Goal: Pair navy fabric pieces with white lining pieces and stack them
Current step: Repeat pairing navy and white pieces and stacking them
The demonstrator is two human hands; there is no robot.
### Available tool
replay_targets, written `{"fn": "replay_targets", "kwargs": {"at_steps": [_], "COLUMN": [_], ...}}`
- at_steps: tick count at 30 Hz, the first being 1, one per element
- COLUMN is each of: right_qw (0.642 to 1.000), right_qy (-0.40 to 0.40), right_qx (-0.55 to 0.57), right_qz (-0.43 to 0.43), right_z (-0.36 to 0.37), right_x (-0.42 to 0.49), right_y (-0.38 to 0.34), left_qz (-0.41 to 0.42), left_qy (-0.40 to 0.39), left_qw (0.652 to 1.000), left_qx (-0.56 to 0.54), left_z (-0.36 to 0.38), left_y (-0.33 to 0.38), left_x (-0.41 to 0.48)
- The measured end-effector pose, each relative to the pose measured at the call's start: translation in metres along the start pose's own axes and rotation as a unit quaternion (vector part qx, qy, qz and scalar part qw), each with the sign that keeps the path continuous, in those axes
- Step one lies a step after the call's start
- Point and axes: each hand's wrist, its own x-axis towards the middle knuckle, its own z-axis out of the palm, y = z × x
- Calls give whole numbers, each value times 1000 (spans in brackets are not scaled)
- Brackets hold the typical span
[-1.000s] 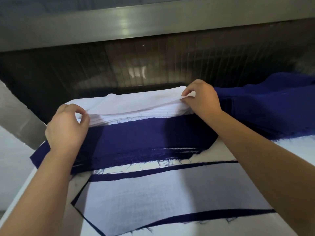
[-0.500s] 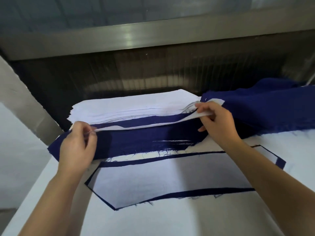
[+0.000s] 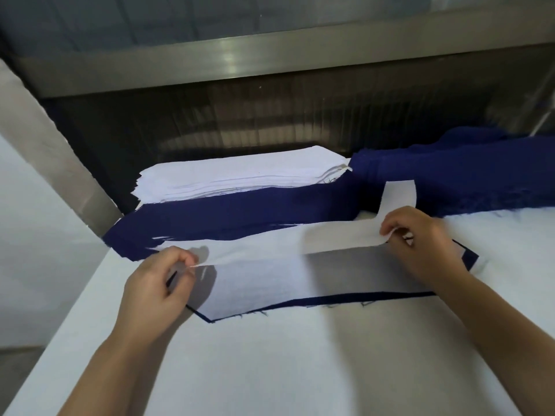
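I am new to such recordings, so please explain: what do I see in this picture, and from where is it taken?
There is no machine: a person works with bare hands, and the camera sits on the head, looking down. The left hand and right hand each pinch one end of a white lining piece above the white table. Under it lies a navy piece topped with lining. Behind are a stack of white linings, navy pieces and a navy heap.

matt woven navy cloth (image 3: 240,211) with frayed edges, thin white lining (image 3: 270,253), brushed glossy metal rail (image 3: 270,55).
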Motion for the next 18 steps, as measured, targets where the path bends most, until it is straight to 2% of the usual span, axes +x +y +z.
{"fn": "replay_targets", "kwargs": {"at_steps": [5,11,18], "right_qw": [996,990,987], "right_qy": [16,21,-14], "right_qx": [36,80,-11], "right_qz": [80,112,157], "right_z": [-2,-8,-5], "right_x": [-12,-13,-9], "right_y": [7,14,20], "left_qz": [8,-82,-70], "left_qy": [-5,4,28], "left_qw": [996,992,994], "left_qx": [-87,-96,-79], "left_z": [7,10,5], "left_y": [-4,-16,-14], "left_x": [-4,5,1]}}
